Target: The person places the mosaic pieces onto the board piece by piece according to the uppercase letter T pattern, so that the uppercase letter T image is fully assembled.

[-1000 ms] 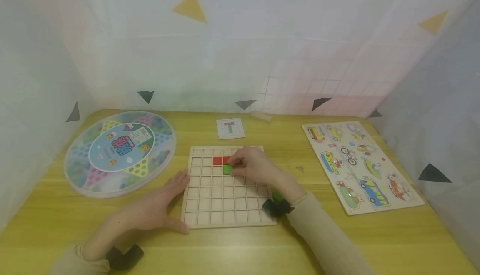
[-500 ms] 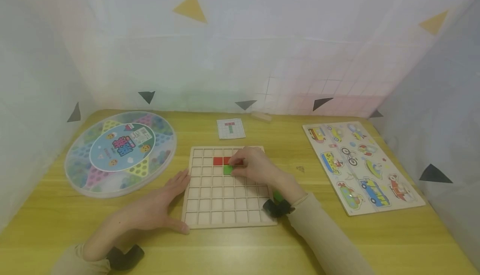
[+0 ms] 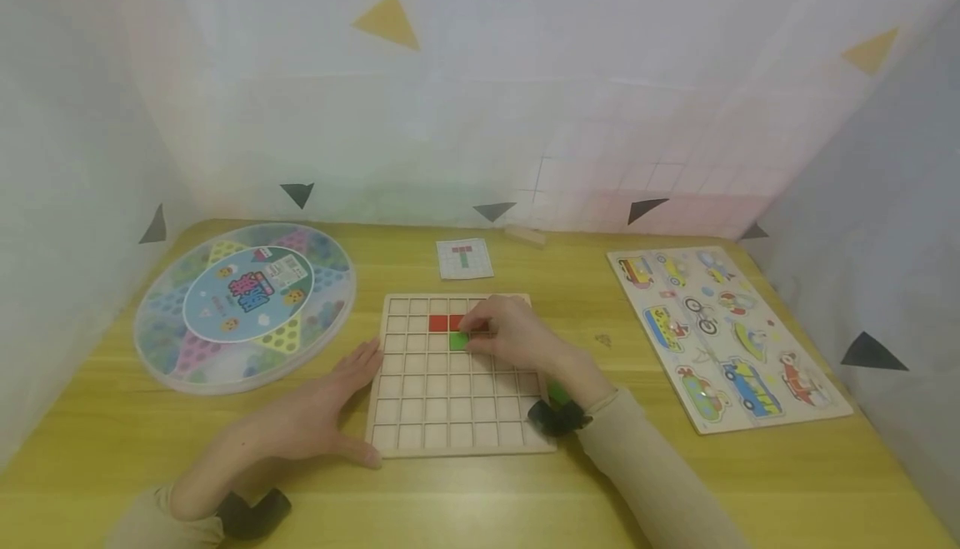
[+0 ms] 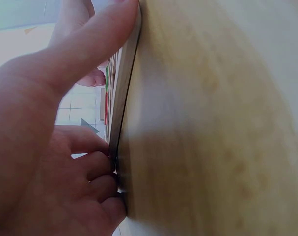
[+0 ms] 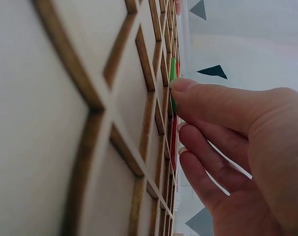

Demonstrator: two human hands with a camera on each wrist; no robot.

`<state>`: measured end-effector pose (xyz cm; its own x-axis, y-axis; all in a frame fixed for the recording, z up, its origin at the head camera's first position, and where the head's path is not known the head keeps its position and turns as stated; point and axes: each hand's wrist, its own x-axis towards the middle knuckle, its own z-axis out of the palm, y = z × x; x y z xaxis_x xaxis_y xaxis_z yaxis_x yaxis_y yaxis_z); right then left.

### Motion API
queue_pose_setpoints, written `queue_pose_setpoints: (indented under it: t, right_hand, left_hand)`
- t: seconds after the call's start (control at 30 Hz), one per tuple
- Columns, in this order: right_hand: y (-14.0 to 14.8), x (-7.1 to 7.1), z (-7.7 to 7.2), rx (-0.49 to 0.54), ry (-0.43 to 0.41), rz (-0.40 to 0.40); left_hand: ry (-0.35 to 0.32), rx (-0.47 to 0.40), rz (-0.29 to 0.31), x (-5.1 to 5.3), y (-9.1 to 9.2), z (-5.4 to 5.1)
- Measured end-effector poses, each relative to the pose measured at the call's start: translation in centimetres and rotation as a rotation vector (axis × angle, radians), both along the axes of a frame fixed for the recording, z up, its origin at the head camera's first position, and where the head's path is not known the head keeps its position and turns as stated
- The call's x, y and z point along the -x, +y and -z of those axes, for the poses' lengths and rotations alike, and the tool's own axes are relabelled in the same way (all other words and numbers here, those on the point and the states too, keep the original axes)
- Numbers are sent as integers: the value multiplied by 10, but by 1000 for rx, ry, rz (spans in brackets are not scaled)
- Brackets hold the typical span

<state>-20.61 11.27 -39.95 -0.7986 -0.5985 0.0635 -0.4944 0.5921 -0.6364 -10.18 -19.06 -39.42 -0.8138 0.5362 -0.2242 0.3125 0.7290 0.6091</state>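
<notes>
A wooden grid board lies on the table in the head view. In its upper rows sit red tiles, partly covered by my right hand, and a green tile just below them. Thumb and index finger of that hand pinch the green tile; in the right wrist view the thumb is at its edge. My left hand rests along the board's left side, fingertips against the edge and thumb at the near corner. A pattern card with a red and green T lies beyond the board.
At left lies a round Chinese checkers set. A picture puzzle board is at right. Green pieces show under the right wrist. A small wooden block lies at the back, before a curtain.
Both hands keep their places and the tiles stay put. Only the head view has shifted very slightly.
</notes>
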Motion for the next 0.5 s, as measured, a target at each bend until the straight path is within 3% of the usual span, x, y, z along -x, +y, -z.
queue_pose_setpoints:
  t: [0.27,0.5]
  right_hand:
    - [3,1,1,64,-26,-1]
    - [19,4,-18,99,-70,43]
  left_hand:
    - [9,4,2,0,0,0]
    - [15,-8,8,0,-2,4]
